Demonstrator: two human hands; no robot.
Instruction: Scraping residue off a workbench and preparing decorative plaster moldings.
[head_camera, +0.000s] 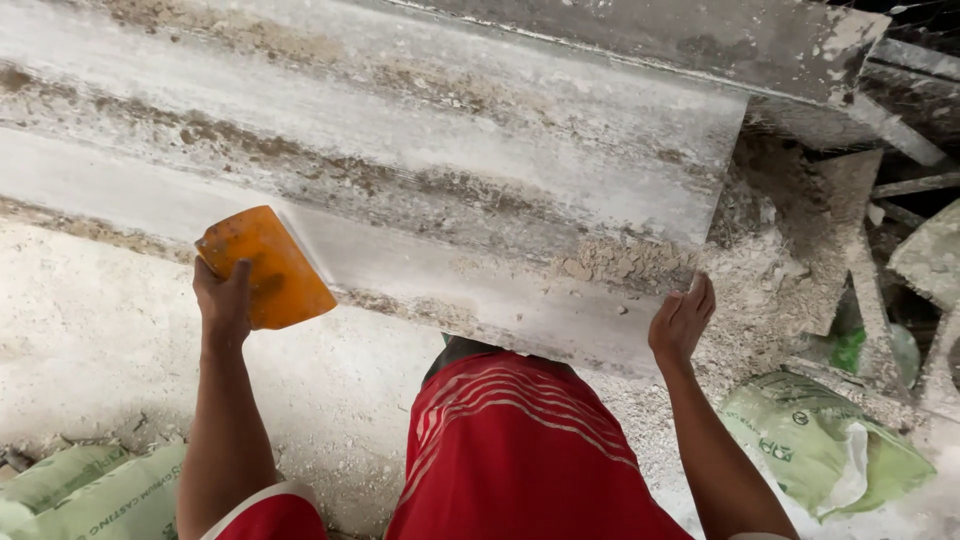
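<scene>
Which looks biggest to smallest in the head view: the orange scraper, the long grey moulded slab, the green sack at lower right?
1. Long grey moulded slab, spanning most of the frame.
2. Green sack at lower right.
3. Orange scraper, held in the left hand.

Sack and scraper are not far apart in looks; the sack is partly covered by debris, so that order is unsure.

Orange plastic scraper (264, 266): flat, roughly rectangular with rounded corners, dusted and smeared with white residue, tilted with one straight edge laid against the moulding, gripped at its lower left corner. Long white plaster moulding (420, 190): stepped profile of parallel ridges and grooves, running diagonally from upper left to lower right, streaked with brown-grey crust and crumbled lumps near its right end, smooth white along the lower band beside the scraper, near edge above red-clad knees.
</scene>
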